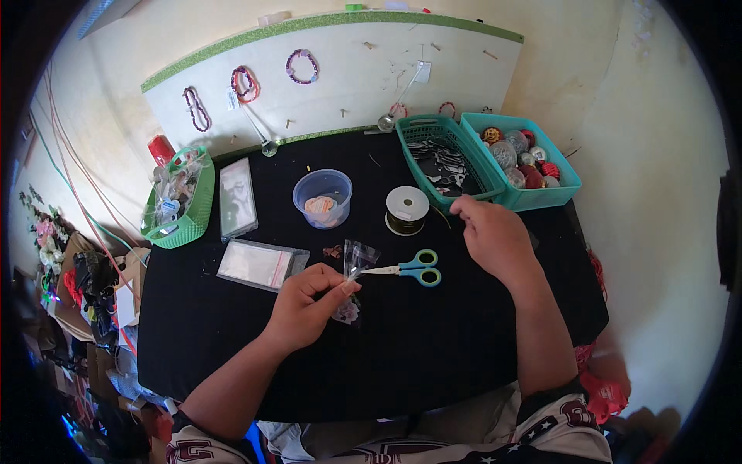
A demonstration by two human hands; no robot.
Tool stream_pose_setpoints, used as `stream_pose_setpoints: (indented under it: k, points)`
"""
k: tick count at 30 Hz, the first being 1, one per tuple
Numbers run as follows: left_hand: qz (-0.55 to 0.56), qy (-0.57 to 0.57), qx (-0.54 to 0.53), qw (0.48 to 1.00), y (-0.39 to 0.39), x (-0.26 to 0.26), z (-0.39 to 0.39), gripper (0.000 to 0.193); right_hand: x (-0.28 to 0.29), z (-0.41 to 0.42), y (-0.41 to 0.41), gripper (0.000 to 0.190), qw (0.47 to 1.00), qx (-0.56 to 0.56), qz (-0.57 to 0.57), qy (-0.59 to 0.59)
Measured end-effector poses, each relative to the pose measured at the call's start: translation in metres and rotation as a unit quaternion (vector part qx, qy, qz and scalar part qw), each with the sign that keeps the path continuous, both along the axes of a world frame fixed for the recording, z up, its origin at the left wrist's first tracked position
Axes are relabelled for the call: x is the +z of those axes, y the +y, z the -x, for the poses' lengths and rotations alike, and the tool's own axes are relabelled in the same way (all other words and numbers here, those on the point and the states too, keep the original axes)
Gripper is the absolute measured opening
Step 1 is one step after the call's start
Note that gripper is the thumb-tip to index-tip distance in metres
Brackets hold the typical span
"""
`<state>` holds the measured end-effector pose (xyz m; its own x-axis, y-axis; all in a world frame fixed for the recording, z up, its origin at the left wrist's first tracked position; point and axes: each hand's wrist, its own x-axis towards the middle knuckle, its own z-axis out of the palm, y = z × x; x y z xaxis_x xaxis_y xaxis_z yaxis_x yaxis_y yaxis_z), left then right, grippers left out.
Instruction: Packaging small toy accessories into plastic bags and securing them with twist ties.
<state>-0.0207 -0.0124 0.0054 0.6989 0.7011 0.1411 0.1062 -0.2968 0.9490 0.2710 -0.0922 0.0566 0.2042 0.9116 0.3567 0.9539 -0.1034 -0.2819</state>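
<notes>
My left hand pinches the gathered neck of a small clear plastic bag, with a pale item inside it below my fingers and the bag's mouth flaring above them. Just right of the bag lie scissors with blue and green handles, blades towards the bag. My right hand is raised at the front edge of a teal basket, fingers curled; whether it holds the end of a thin tie is too small to tell. Beside it stands a white spool of dark, shiny ribbon or cord.
A blue plastic tub holds round tags. Packs of clear bags lie left of it. A green basket with bagged items stands far left, a turquoise bin of baubles back right. Behind stands a white board with hanging bracelets.
</notes>
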Motion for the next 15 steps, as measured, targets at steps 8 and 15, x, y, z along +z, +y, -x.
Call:
stream_pose_setpoints:
  k: [8, 15]
  points:
    - [0.012, -0.015, 0.02, 1.0, 0.002, -0.003, 0.0, 0.017, -0.02, -0.017, 0.015, 0.021, 0.998, 0.058, 0.006, 0.001]
    - [-0.008, -0.01, 0.024, 1.0, 0.002, -0.003, 0.0, 0.016, -0.029, -0.025, 0.018, 0.015, 0.993, 0.108, -0.029, -0.025]
